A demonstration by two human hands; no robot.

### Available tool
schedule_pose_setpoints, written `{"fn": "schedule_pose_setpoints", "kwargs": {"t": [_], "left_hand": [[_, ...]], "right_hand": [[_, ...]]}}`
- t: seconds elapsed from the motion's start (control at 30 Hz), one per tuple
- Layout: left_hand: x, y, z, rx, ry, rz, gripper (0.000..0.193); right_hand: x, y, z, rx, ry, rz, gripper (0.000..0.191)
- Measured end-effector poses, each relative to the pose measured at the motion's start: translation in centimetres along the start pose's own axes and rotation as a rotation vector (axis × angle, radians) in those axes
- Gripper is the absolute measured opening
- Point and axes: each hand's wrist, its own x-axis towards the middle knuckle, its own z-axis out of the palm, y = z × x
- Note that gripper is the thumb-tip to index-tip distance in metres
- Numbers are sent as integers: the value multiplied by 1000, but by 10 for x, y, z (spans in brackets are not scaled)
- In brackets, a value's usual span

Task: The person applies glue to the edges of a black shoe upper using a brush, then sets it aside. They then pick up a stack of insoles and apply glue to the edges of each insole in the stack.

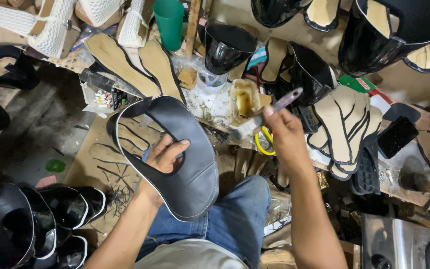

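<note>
- Two hands busy: my left hand [166, 155] grips the black leather upper [185, 149], fingers through its opening.
- My right hand [284, 132], right of the upper, clasps a brush [267, 113] over the glue pot [245, 99].

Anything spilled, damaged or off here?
Yes: the small glue tub is smeared yellow-brown over its rim, and scraps litter the cardboard worktop. The black leather shoe upper in the left hand looks intact.

The left hand [167, 157] grips the shoe upper [185, 149] through its opening. Right of that grip, the right hand [284, 132] holds the brush [269, 112]. The glue container [245, 99] lies just beyond the brush.
</note>
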Motion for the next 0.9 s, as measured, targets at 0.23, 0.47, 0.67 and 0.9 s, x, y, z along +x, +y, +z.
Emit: {"fn": "schedule_pose_setpoints", "kwargs": {"t": [0.23, 0.47, 0.67, 0.9], "left_hand": [[-4, 12, 17, 201, -4, -91, 12], [-7, 8, 13, -66, 21, -195, 19], [6, -5, -2, 67, 10, 14, 15], [10, -3, 1, -146, 72, 97, 22]], "right_hand": [[-29, 8, 33, -239, -29, -346, 23], [-35, 0, 35, -303, -127, -498, 19], [-45, -1, 31, -341, -129, -399, 19], [-54, 6, 24, -244, -187, -290, 20]]}}
